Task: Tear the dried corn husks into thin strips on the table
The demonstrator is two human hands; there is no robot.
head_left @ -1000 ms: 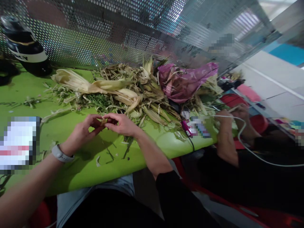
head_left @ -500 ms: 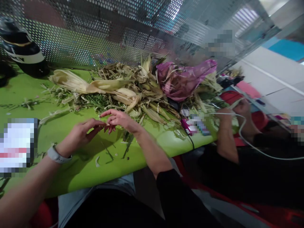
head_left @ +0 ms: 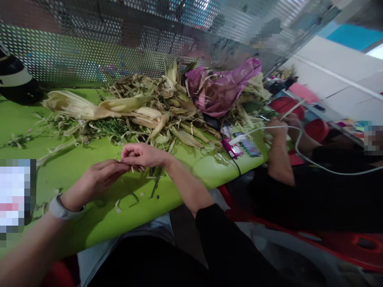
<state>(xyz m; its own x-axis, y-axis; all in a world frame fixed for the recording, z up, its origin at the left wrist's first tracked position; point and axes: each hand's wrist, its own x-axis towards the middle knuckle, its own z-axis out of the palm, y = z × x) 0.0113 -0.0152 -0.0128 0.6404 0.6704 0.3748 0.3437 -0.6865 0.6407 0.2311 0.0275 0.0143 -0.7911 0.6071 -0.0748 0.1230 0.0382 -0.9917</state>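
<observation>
My left hand (head_left: 103,174), with a pale watch band (head_left: 64,208) on its wrist, has its fingers pressed together at the fingertips of my right hand (head_left: 143,155). The right hand is closed too, thumb against its curled fingers. A small pale sliver (head_left: 132,169) shows beneath the fingers where the two hands meet; what they grip is mostly hidden. Just beyond the hands lies a heap of dry corn husks (head_left: 182,107), with a long peeled husk (head_left: 119,107) on top and green needle-like leaves (head_left: 112,126) in front.
A pink plastic bag (head_left: 215,91) rests on the heap. Right of it are a magenta device (head_left: 231,148) with a white cable and a phone (head_left: 248,144). A dark bottle (head_left: 18,81) and a screen (head_left: 16,195) stand left. A co-worker's hands (head_left: 277,129) handle a pale strip at right.
My right hand's fingers have curled from spread to closed, and both hands now meet at the fingertips. The view has shifted slightly. The co-worker's hands remain at the right.
</observation>
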